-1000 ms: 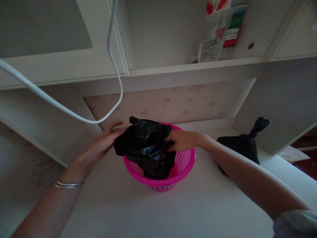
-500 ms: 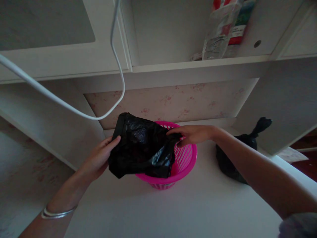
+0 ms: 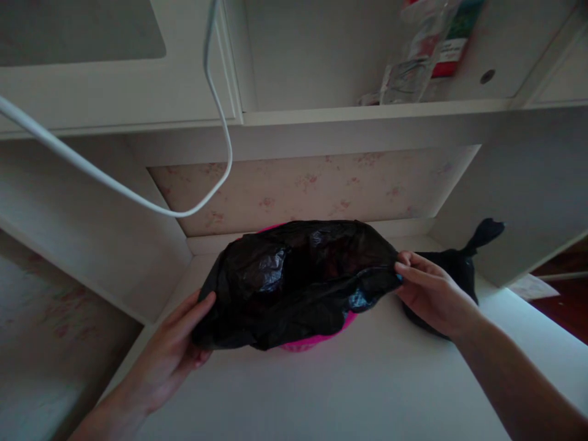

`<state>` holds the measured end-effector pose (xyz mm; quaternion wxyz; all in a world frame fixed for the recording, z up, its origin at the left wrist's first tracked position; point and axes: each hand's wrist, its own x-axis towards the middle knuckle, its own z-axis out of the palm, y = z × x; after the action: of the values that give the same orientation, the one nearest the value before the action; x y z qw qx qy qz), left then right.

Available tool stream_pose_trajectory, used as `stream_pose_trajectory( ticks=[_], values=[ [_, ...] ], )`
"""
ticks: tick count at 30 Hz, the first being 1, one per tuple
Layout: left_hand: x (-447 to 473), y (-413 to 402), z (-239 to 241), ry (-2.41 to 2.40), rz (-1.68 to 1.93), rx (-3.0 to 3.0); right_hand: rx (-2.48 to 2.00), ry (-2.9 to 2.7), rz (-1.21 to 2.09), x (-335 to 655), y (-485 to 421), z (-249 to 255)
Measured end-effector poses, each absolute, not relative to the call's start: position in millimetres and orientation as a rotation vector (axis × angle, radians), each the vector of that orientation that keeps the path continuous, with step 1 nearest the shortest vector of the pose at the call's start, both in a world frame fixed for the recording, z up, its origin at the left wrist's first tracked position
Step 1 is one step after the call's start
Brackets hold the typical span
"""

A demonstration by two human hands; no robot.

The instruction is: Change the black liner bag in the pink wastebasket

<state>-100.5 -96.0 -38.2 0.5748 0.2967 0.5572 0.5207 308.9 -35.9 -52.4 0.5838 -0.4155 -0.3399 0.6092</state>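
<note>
A black plastic garbage bag (image 3: 294,288) is stretched wide between my hands, its mouth spread open toward me. My left hand (image 3: 169,349) pinches the bag's left edge, thumb on top. At the opposite end, my right hand (image 3: 432,291) grips the right edge between thumb and fingers. Beneath the bag stands a pink plastic basket (image 3: 305,344); only bits of its rim and lower wall show, and the bag hides the rest.
A tied black bag (image 3: 452,275) sits on the white surface (image 3: 321,398) behind my right hand. A white cable (image 3: 133,195) hangs in a loop at upper left. Above, a shelf (image 3: 381,111) holds a clear plastic bottle (image 3: 407,73). Flowered paper (image 3: 298,187) covers the back wall.
My right hand has moved right with the bag's edge, pulling the bag wider. The bag now covers most of the basket. My left hand has shifted slightly down and left.
</note>
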Motion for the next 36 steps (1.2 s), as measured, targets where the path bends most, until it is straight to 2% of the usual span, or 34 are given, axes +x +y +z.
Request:
stream_pose_trajectory(
  ticks=[4, 14, 20, 23, 28, 31, 36],
  values=[
    [-105, -106, -41, 1.328, 1.229, 0.726, -1.040, -0.672, 1.388, 309, -50, -56],
    [-114, -77, -95, 1.117, 1.244, 0.710, -1.128, -1.032, 1.372, 304, -45, -106],
    [-113, -60, -106, 1.107, 1.203, 0.668, -1.135, -0.971, 1.290, 295, -18, -100],
    [-115, -52, -102, 1.170, 1.128, 0.700, -1.158, -0.930, 1.336, 294, -1, -89],
    [-118, -25, -72, 1.286, 1.353, 0.661, -1.140, -1.006, 1.229, 294, 34, -64],
    [-112, -3, -53, 1.313, 1.322, 0.741, -1.216, -1.158, 1.166, 289, 55, -53],
    [-99, 31, -45, 1.396, 1.244, 0.938, -1.283, -1.284, 1.315, 278, 82, -58]
  ],
)
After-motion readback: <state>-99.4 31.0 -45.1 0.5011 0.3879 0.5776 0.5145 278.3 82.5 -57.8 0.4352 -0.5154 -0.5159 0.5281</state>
